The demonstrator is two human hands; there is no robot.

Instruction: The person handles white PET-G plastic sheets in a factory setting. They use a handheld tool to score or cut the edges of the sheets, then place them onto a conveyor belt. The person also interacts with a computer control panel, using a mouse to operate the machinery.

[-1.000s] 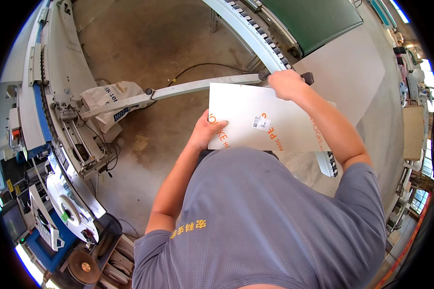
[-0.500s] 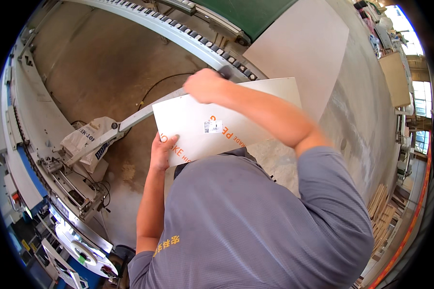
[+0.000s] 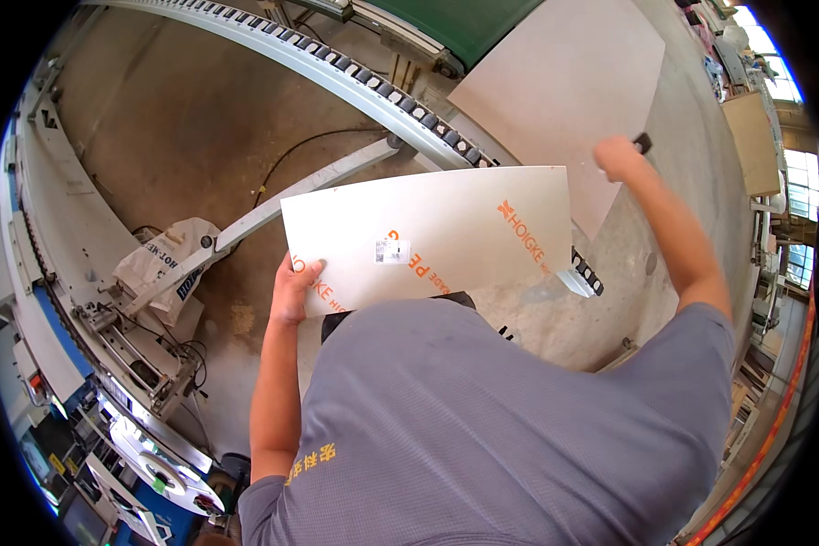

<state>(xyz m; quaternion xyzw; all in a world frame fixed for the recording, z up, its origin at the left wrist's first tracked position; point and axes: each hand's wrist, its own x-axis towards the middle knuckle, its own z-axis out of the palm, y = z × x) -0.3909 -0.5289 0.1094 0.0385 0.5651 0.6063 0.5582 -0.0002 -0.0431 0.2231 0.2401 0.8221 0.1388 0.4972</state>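
A white rectangular panel [image 3: 464,223] with orange print lies in front of my body, its long sides running left to right. My left hand [image 3: 293,284] grips its lower left end, thumb on top and fingers underneath. Near the panel's middle is a small white label [image 3: 392,252]. Out to the right, away from the panel, my right hand [image 3: 619,159] is closed in a fist. A small dark-ended tool [image 3: 643,143] sticks out of it; the rest is hidden in the hand, so its kind is unclear.
A curved roller conveyor [image 3: 337,68] passes beyond the panel, with a green belt [image 3: 455,27] behind it. A large pale board [image 3: 564,82] is at the far right. A white sack [image 3: 168,264] sits left, by a long machine [image 3: 73,227]. A slanted metal leg [image 3: 300,187] crosses there.
My right hand has swung from the panel's far edge out to the right, carrying the dark-ended tool. My left hand still holds the panel, which has shifted slightly.
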